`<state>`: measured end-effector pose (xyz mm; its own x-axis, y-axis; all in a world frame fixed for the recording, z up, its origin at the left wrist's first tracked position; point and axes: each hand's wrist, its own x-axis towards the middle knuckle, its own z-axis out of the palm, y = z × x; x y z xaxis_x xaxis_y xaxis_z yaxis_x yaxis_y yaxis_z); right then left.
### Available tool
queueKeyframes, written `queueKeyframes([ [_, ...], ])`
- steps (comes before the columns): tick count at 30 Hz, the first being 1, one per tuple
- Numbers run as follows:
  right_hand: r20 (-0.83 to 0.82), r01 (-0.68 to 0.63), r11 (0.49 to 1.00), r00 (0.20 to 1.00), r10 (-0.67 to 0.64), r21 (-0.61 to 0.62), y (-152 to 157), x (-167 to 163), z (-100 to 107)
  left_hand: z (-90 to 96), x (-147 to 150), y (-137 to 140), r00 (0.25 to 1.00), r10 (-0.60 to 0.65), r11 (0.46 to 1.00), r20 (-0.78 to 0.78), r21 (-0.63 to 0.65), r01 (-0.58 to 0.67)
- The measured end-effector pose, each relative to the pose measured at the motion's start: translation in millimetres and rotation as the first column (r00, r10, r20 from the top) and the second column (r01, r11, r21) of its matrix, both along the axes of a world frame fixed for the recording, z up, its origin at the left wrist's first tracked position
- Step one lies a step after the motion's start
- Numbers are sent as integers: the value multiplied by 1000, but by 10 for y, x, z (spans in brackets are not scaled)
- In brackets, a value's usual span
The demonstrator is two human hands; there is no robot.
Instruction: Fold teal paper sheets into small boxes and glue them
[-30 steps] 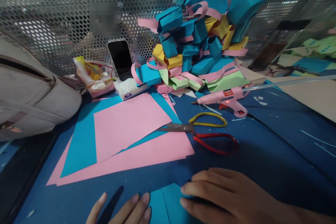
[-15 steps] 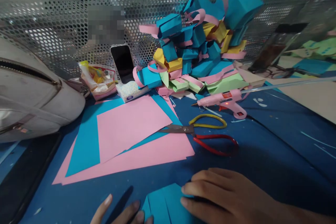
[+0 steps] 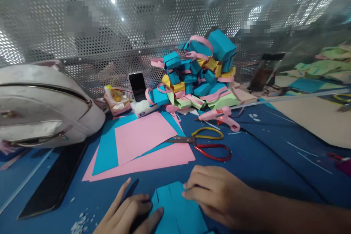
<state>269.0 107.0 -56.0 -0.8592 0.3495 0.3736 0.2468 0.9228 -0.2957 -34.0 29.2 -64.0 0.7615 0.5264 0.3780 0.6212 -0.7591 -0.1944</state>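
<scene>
A creased piece of blue paper [image 3: 175,204] with slits or folds along its far edge lies on the blue table at the bottom middle. My left hand [image 3: 126,212] holds its left side, thumb on top, fingertips at the edge and index finger stretched out away from it. At the upper right edge of the paper, my right hand [image 3: 214,193] pinches with curled fingers; the exact grip is partly hidden. Beyond my hands lie scissors [image 3: 189,140] with one yellow and one red handle, their blades over pink sheets [image 3: 145,135] and a blue sheet [image 3: 105,153].
A pink glue gun [image 3: 219,115] with a clear stick and black cord lies at right. Behind stands a heap of folded paper baskets [image 3: 203,84]. A phone [image 3: 137,87], tissue pack [image 3: 142,108], backpack [image 3: 49,106] and dark flat object [image 3: 57,179] are at left.
The view has tilted up and drawn back, so more of both hands and the blue paper shows. My hands stay at the paper's two sides.
</scene>
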Motion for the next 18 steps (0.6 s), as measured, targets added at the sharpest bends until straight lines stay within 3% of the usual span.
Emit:
queueKeyframes([
  [5, -27, -29, 999, 999, 30, 14, -73, -8, 51, 194, 64, -150, 996, 78, 973, 40, -220, -68],
  [9, -79, -15, 998, 997, 19, 54, -139, 1, 72, 366, 163, -261, 980, 197, 892, 16, -417, -172],
  [13, -130, 15, 998, 991, -7, 62, -213, 8, 114, 390, 240, -325, 955, 245, 882, 169, -447, -147],
  [16, -187, 42, 999, 981, -45, -19, -280, -13, 221, 422, 330, -366, 879, 331, 841, 343, -529, -111],
  [18, -229, 61, 987, 969, -93, -146, -332, -47, 341, 484, 411, -395, 786, 403, 809, 469, -584, -66],
])
